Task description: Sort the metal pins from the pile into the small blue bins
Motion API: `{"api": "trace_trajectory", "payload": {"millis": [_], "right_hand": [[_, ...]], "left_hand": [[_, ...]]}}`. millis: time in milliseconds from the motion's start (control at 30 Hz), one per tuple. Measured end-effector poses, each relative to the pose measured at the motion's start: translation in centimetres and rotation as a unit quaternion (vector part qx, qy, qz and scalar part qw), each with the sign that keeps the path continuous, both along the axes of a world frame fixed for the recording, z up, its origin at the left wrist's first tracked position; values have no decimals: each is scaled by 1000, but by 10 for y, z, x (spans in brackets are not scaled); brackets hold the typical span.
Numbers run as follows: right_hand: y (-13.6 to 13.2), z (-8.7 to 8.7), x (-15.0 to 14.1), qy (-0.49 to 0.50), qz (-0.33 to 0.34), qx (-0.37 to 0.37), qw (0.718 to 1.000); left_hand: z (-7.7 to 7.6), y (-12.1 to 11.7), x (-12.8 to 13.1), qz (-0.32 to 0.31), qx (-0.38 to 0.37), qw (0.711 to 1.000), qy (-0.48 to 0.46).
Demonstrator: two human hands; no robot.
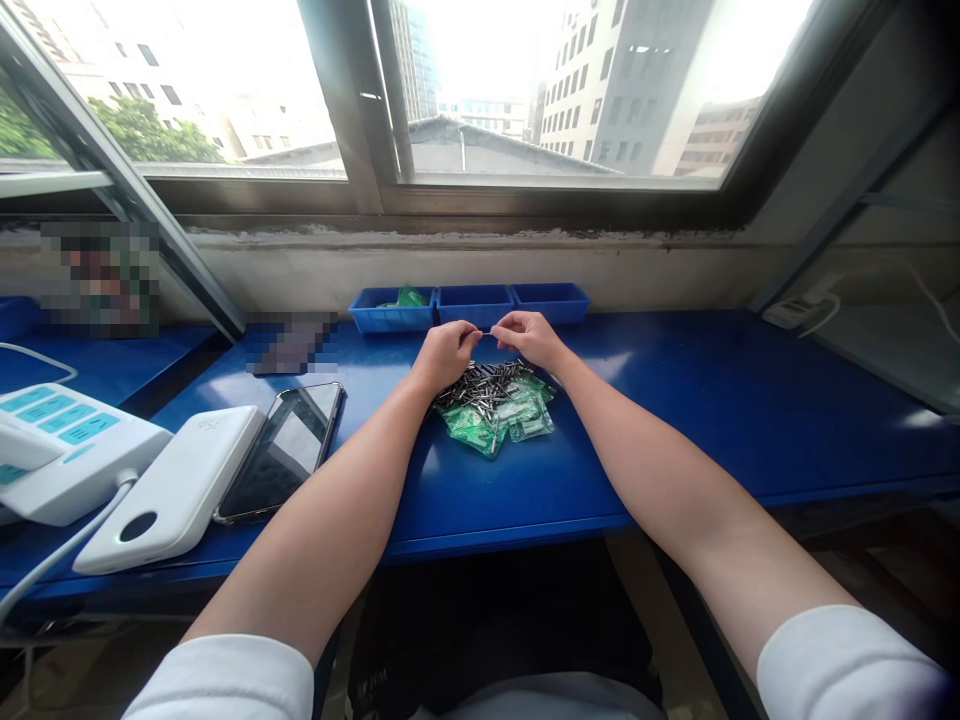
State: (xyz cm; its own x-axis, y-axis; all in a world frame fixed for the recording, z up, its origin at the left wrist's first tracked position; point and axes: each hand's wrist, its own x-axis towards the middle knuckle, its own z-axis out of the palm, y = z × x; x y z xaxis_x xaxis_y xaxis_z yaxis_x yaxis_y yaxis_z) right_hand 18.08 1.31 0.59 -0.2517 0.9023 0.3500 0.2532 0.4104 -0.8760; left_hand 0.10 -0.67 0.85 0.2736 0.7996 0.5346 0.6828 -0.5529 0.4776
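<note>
Below the window point(367, 150), your blue tabletop point(697, 400) carries, from the left, a white power strip point(90, 465), a white power bank point(176, 490) and a dark-screened phone point(289, 450). Next, your left hand point(450, 350) pinches a thin metal piece point(487, 333) in front of three blue bins point(475, 312); the leftmost holds green packets point(409, 297). Nearer you, metal pins point(487, 385) lie heaped on green plastic bags point(476, 428). Your right hand point(529, 338) grips the same piece between its fingertips.

Pc. btwn fingertips too small to ID, power strip point(71, 440) cut off L
</note>
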Motion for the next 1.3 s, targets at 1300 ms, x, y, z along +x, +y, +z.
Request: {"api": "trace_trajectory", "payload": {"millis": [1300], "right_hand": [[19, -5, 44, -384, -361, 31, 849]], "left_hand": [[-10, 8, -2, 134, -75, 983, 96]]}}
